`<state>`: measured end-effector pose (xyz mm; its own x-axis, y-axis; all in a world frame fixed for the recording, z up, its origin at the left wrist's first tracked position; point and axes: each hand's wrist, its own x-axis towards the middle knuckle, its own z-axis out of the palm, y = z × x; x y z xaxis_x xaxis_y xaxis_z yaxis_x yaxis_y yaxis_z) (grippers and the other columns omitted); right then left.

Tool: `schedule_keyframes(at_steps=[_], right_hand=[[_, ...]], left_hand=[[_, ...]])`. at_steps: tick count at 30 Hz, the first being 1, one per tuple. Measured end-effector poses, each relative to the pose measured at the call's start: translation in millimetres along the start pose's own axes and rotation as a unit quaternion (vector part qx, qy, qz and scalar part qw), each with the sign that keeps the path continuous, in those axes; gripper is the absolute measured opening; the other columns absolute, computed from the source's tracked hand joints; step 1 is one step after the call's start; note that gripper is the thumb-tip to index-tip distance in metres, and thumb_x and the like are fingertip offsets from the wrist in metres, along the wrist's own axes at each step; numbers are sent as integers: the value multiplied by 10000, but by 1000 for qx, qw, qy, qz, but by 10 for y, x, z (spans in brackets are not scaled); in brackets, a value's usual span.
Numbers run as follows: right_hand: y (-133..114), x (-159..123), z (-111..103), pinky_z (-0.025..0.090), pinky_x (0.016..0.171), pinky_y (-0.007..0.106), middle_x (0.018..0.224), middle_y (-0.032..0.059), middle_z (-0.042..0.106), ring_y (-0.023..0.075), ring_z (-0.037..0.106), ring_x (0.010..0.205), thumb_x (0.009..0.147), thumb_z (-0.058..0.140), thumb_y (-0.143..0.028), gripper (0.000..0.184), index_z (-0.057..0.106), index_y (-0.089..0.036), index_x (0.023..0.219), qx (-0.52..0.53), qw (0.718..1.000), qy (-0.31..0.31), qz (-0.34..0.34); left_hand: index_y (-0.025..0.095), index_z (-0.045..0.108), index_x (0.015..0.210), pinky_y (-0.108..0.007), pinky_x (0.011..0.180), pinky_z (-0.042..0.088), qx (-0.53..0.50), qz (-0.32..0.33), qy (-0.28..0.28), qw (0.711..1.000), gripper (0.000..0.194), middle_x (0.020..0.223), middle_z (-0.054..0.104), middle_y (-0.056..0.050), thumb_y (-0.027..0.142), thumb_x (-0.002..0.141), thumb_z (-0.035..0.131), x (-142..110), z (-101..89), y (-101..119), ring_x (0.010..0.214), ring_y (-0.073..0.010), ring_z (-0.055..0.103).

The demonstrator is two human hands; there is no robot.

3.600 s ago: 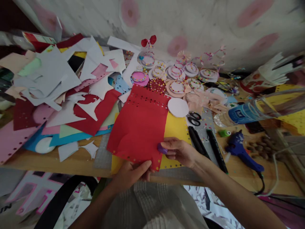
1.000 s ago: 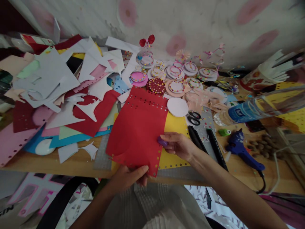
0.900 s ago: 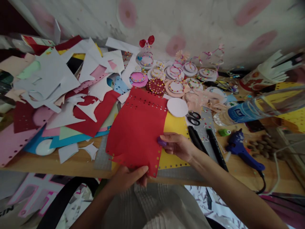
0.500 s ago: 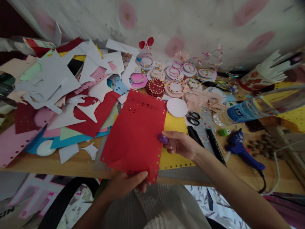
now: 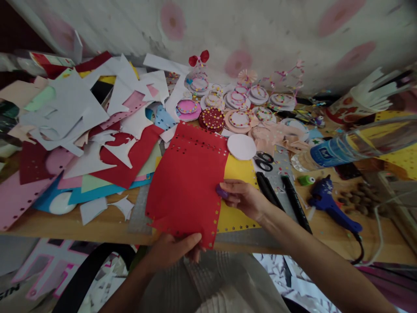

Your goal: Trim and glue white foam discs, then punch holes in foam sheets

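A red sheet with small star-shaped holes along its edges lies tilted over a yellow sheet. My left hand pinches its near edge, thumb on top and fingers beneath. My right hand is closed around a small purple craft punch at the sheet's right edge. Part of the punch is hidden by my fingers. A white paper disc and black-handled scissors lie just beyond my right hand.
Paper scraps pile up at left. Decorated paper discs stand along the wall. To the right are black markers, a blue glue gun with its cord, a plastic bottle and a cup of white strips.
The red sheet's near left corner has shifted inward and the sheet bows more. Both hands keep nearly the same places, still holding the sheet and the craft punch.
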<state>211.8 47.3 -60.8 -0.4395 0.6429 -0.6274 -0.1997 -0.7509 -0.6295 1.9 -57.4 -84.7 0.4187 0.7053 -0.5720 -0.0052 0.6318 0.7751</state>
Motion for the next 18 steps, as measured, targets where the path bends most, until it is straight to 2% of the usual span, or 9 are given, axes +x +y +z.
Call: schedule_keyframes(at_steps=[3, 6, 18], right_hand=[[-30, 0, -40, 278, 422, 213, 628, -56, 534, 36, 290, 423, 620, 812, -401, 343, 574, -164, 690, 5, 999, -27, 27], [-76, 8, -82, 308, 419, 209, 643, -54, 550, 47, 348, 435, 625, 813, -414, 353, 571, -173, 715, 20, 998, -34, 47], [-110, 28, -64, 148, 398, 199, 607, -49, 549, 34, 307, 431, 594, 819, -388, 374, 536, -162, 687, 23, 998, -33, 47]], left_hand=[[157, 640, 609, -204, 476, 403, -5, 3, 6, 1000, 404, 473, 577, 1, 515, 792, 601, -8, -17, -2, 443, -102, 517], [158, 634, 600, -204, 471, 400, 4, 6, -1, 1000, 406, 461, 566, 5, 513, 793, 599, -13, -33, -10, 438, -101, 512], [160, 646, 617, -205, 498, 411, 22, 0, -18, 1000, 384, 490, 586, 6, 479, 818, 573, -45, -42, -5, 468, -104, 538]])
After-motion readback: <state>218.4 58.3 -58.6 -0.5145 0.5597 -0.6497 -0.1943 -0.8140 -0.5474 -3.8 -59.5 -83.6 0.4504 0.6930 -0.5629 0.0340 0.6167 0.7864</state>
